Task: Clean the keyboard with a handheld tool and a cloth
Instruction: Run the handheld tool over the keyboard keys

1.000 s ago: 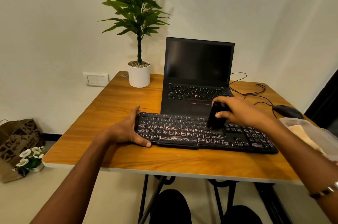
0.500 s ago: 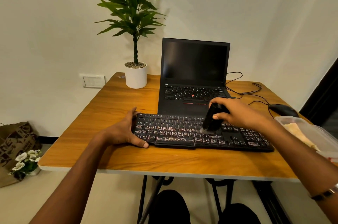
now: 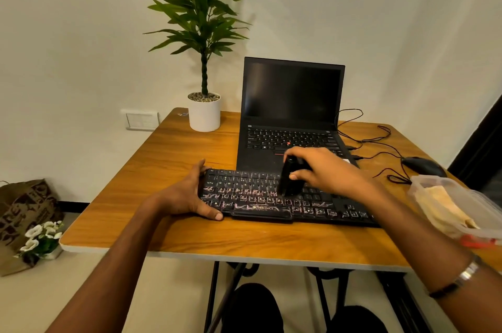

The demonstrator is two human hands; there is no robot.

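A black keyboard (image 3: 244, 194) with light markings lies across the front of the wooden table (image 3: 173, 158). My left hand (image 3: 187, 195) grips its left end, thumb along the front edge and fingers over the back. My right hand (image 3: 323, 172) holds a black handheld tool (image 3: 289, 180) upright, its lower end on the keys near the keyboard's middle. A yellowish cloth (image 3: 440, 207) lies in a clear plastic container (image 3: 486, 213) at the right edge of the table.
An open black laptop (image 3: 292, 104) stands right behind the keyboard. A potted plant (image 3: 204, 112) sits at the back left. A black mouse (image 3: 422, 167) and its cables (image 3: 380, 142) lie at the back right. A paper bag (image 3: 24, 205) and white flowers (image 3: 40, 237) are on the floor to the left.
My right hand has slid the tool leftward along the keys, from the right-centre of the keyboard to its middle. My left hand has kept its hold on the left end.
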